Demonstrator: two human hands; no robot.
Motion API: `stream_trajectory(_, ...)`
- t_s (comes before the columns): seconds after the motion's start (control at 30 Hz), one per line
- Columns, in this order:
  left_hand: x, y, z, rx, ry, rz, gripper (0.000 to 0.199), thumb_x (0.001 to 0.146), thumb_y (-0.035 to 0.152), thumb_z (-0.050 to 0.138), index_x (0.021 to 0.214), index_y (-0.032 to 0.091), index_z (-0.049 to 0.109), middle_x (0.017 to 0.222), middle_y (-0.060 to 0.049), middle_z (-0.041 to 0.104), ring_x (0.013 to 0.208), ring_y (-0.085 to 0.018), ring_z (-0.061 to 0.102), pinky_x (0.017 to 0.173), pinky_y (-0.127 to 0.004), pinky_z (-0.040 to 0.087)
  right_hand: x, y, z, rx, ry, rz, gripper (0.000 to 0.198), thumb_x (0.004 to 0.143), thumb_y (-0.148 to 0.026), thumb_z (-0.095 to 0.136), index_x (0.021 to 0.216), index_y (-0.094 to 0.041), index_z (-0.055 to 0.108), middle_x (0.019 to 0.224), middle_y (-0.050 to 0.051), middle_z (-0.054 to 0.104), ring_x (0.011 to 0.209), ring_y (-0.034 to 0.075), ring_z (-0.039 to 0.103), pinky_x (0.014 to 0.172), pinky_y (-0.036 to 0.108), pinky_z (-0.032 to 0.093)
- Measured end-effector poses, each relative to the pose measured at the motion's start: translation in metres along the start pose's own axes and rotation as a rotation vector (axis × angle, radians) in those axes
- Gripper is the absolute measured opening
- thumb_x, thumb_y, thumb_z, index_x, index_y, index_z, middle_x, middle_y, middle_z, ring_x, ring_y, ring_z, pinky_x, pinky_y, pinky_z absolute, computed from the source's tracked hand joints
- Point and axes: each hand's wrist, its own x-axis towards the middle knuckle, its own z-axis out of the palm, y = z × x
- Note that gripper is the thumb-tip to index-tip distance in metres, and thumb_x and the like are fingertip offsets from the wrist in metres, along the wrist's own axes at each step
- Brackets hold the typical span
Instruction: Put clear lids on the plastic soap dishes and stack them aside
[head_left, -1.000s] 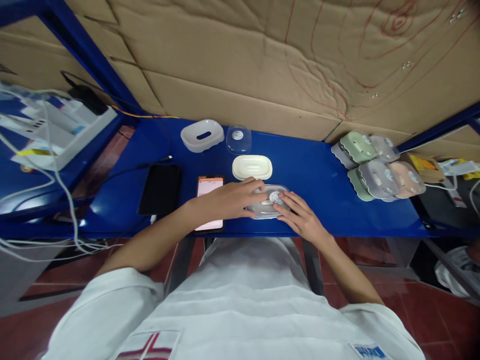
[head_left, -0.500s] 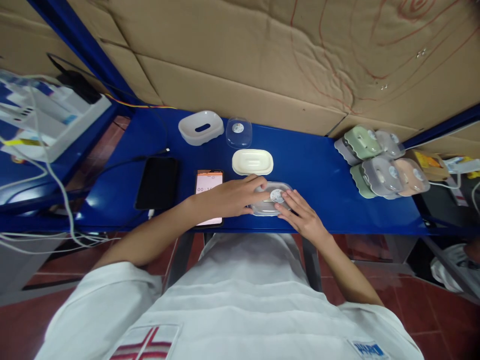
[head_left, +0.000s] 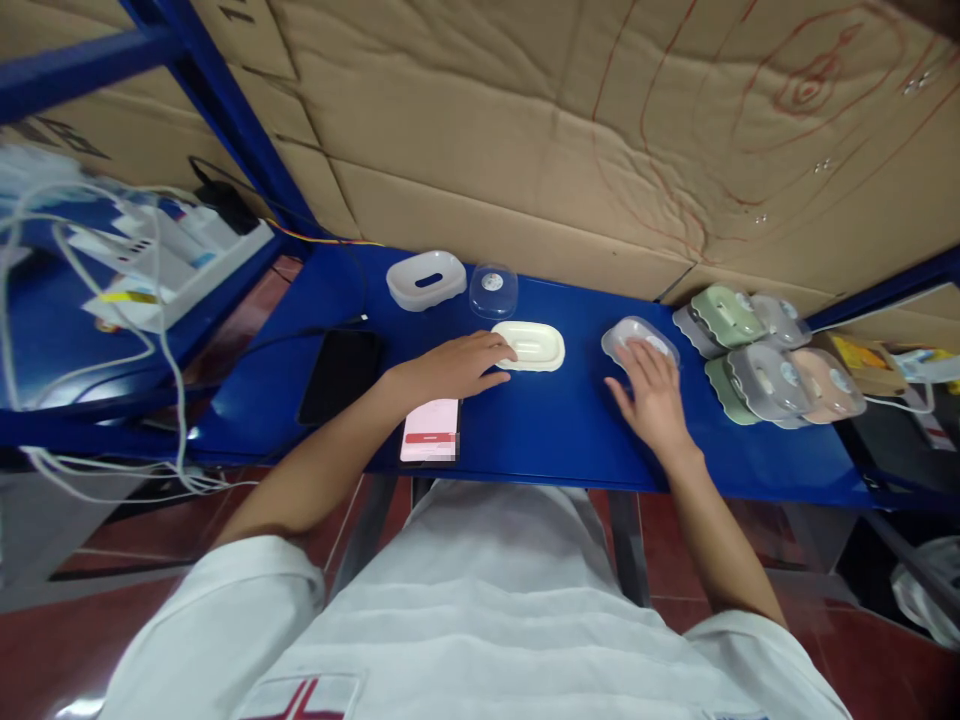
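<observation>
A cream soap dish tray lies at mid-table. My left hand reaches its left end, fingers stretched over the rim and thumb apart; whether it grips the tray I cannot tell for sure. To the right sits a lidded greyish soap box with a round sticker. My right hand rests spread fingers on its clear lid, thumb held away from it. Behind the tray are a white soap box base with a slot and a loose clear lid bearing a round sticker.
Several lidded soap boxes in green, grey and peach are stacked on the right. A phone lies partly under my left forearm, a black device beside it. White cables hang at the left. Cardboard walls the blue table's back.
The lidded soap box has moved from before me to the right, my right hand on it. My left hand has left that box and come to the cream tray. The camera view has shifted.
</observation>
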Motion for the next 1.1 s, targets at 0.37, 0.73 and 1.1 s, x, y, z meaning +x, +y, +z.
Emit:
stream_trajectory(0.37, -0.002, -0.052, -0.023, 0.274, 0.301, -0.760, 0.039, 0.099, 0.025, 0.055, 0.134, 0.013, 0.066, 0.136, -0.028, 0.066, 0.133, -0.049, 0.059, 0.100, -0.065, 0.054, 0.059, -0.021, 0.057, 0.354, -0.194, -0.271, 0.032, 0.111, -0.036, 0.057, 0.132, -0.024, 0.077, 0.138, 0.012, 0.076, 0.129, 0.030, 0.071, 0.104, 0.049, 0.056)
stream_trajectory(0.73, 0.009, -0.001, 0.004, 0.080, 0.282, -0.034, 0.025, 0.106, 0.023, 0.053, 0.125, 0.021, 0.071, 0.129, -0.012, 0.072, 0.120, -0.028, 0.070, 0.101, -0.042, 0.059, 0.052, -0.024, 0.042, 0.442, 0.047, -0.174, 0.072, 0.098, -0.061, 0.072, 0.156, -0.021, 0.054, 0.159, 0.020, 0.053, 0.154, 0.038, 0.048, 0.124, 0.059, 0.047)
stream_trajectory(1.1, 0.017, 0.002, 0.024, 0.212, 0.256, 0.160, 0.026, 0.105, 0.018, 0.056, 0.127, 0.018, 0.069, 0.125, -0.013, 0.069, 0.119, -0.028, 0.066, 0.106, -0.042, 0.055, 0.053, -0.011, 0.051, 0.344, -0.081, -0.265, 0.047, 0.106, -0.048, 0.064, 0.147, -0.026, 0.068, 0.155, 0.012, 0.065, 0.153, 0.034, 0.053, 0.123, 0.058, 0.049)
